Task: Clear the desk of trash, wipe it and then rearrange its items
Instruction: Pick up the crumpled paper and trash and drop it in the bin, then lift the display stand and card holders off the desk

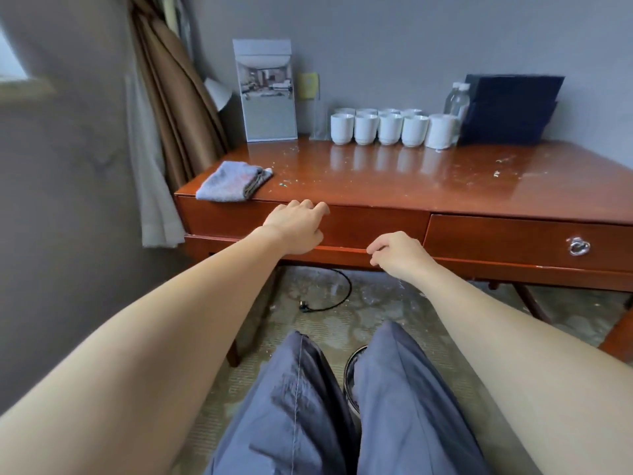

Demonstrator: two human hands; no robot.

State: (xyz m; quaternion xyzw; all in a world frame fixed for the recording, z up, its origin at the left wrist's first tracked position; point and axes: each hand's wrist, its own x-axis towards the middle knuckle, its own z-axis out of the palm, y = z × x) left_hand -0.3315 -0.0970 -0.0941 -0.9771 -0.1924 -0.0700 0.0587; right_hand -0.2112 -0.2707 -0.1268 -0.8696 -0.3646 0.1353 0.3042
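Wiping not yet begun, by the look: crumbs (496,173) speckle the surface (394,186) left & right of the cups (390,129). Cloth (233,181) lies folded, well left of the cups. Left hand (296,228) & right hand (399,253), in front of the cups: fingers (318,207) loosely curled, holding nothing. Rearranging left too.

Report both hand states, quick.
Left hand: open, fingers loosely curled at the desk edge, holding nothing.
Right hand: open, loosely curled, empty.
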